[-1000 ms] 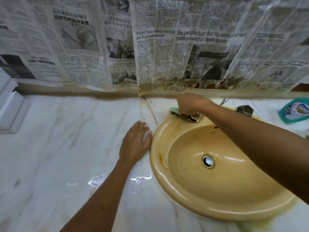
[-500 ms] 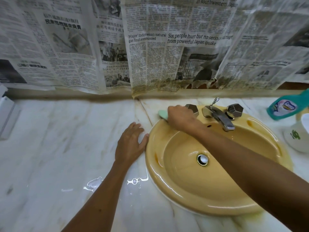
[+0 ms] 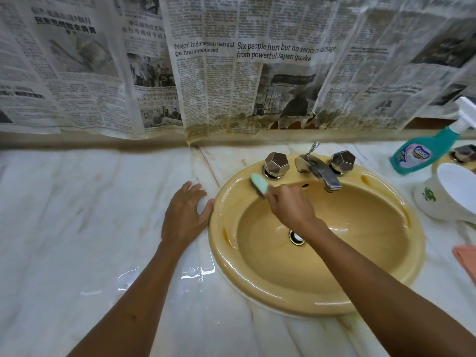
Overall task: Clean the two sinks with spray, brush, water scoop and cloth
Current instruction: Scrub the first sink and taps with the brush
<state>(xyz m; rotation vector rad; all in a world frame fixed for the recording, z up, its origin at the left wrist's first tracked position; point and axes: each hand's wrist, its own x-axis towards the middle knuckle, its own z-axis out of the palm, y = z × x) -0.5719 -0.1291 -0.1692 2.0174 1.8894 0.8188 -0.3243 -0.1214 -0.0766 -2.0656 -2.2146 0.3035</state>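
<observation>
Sink basin open, faucet and knobs crowd its back rim — countertop left bare

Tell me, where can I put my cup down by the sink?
Left of the sink the counter is bare out from the left hand, though a few water drops lie near the front. The right side is crowded: spray bottle, scoop and cloth.

Mint brush on yellow sink rim, bristles seemingly down, beside left tap.
</observation>
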